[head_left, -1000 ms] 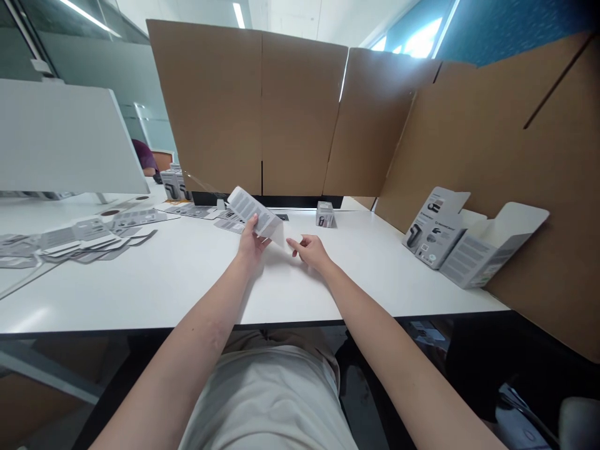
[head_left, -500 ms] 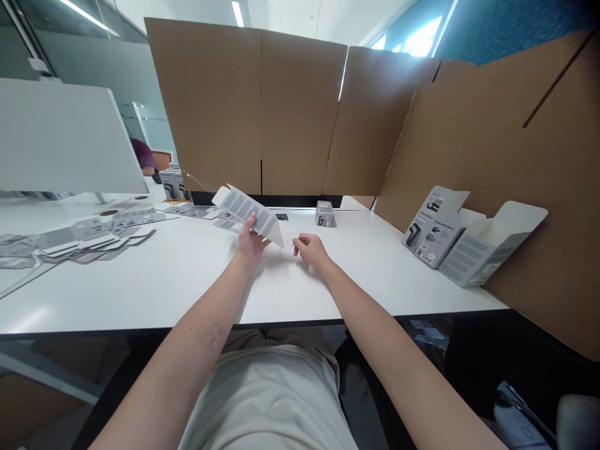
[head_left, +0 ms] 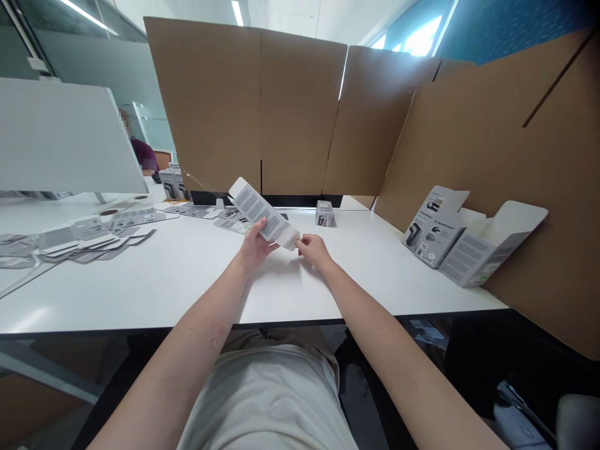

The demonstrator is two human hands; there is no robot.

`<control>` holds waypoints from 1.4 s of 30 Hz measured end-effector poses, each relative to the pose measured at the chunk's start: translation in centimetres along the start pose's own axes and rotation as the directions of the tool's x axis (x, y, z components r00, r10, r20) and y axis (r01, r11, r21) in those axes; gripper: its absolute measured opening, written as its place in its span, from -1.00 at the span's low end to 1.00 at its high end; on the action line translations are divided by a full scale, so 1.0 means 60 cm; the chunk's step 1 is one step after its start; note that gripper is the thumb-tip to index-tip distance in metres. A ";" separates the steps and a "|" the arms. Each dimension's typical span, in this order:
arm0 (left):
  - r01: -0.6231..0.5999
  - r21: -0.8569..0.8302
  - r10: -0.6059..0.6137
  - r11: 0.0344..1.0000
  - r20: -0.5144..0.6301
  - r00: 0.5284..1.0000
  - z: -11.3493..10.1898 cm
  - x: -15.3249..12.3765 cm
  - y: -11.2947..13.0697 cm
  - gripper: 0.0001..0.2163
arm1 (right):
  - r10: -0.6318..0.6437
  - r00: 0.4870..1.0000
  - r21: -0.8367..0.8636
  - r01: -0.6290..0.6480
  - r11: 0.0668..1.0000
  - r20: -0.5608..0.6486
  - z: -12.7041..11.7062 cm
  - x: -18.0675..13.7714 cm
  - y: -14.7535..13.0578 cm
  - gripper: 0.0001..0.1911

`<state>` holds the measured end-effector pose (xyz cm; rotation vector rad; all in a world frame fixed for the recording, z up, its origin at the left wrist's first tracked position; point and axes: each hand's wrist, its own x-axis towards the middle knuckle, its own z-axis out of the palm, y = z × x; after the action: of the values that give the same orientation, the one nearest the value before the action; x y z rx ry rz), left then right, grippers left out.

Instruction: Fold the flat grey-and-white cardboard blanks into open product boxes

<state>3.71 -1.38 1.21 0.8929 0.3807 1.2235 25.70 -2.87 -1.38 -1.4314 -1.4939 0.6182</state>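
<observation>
Carton [head_left: 260, 210] aloft over white tabletop [head_left: 375, 275], well back from front edge, slanting down toward right. Left hand [head_left: 255, 248]: closed round carton's near side, thumb on printed face. Right hand [head_left: 313, 250]: fingertips pinched on carton's lower end. Broad stretch of tabletop between right hand and open cartons [head_left: 469, 256] beside cardboard wall [head_left: 469, 144]. Held carton: grey text blocks, too small to read. Open cartons: device pictures, flaps raised. Small box [head_left: 324, 214] beyond right hand; contents hidden. Flattened cartons [head_left: 77, 237] overlapping at left.
</observation>
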 end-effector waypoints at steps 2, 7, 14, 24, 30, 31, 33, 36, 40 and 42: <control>-0.038 -0.002 0.038 0.999 -0.040 0.998 -0.001 0.004 -0.002 -0.50 | -0.006 1.000 0.007 0.006 1.000 0.004 0.000 -0.001 0.001 -0.68; -0.138 -0.005 0.133 0.990 -0.235 0.963 -0.017 0.020 -0.004 -0.49 | -0.107 0.988 0.158 0.089 0.983 0.109 0.004 -0.004 -0.006 -0.54; -0.116 -0.029 0.101 0.993 -0.308 0.946 -0.035 0.031 -0.006 -0.43 | -0.166 0.958 0.289 0.095 0.953 0.235 0.004 -0.011 -0.020 -0.25; -0.063 0.040 0.068 0.997 -0.164 0.984 -0.018 0.016 -0.004 -0.46 | -0.155 0.945 0.286 0.070 0.956 0.287 0.006 -0.005 -0.009 -0.20; -0.059 0.048 0.065 0.997 -0.136 0.989 -0.014 0.012 -0.002 -0.43 | -0.144 0.954 0.221 0.086 0.971 0.264 0.003 -0.001 0.001 -0.15; -0.053 0.054 0.059 0.997 -0.131 0.990 -0.014 0.012 -0.002 -0.42 | -0.146 0.955 0.216 0.091 0.972 0.258 0.003 -0.001 0.001 -0.15; -0.038 0.069 0.046 0.997 -0.122 0.991 -0.014 0.012 -0.003 -0.41 | -0.151 0.960 0.212 0.101 0.972 0.237 0.004 0.000 0.002 -0.14; -0.031 0.090 0.041 0.995 -0.117 0.992 -0.014 0.013 -0.005 -0.40 | -0.152 0.968 0.218 0.107 0.970 0.200 0.009 0.000 0.002 -0.13; -0.031 0.108 0.046 0.994 -0.134 0.990 -0.015 0.015 -0.006 -0.35 | -0.173 0.966 0.259 0.121 0.958 0.191 0.015 0.000 0.004 -0.06; -0.024 0.118 0.040 0.993 -0.136 0.990 -0.014 0.015 -0.007 -0.34 | -0.179 0.966 0.265 0.126 0.956 0.184 0.015 0.000 0.003 -0.04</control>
<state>3.68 -0.28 0.56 0.9187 0.5546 1.3069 25.03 -2.59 -1.93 -1.0707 -1.6054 0.8477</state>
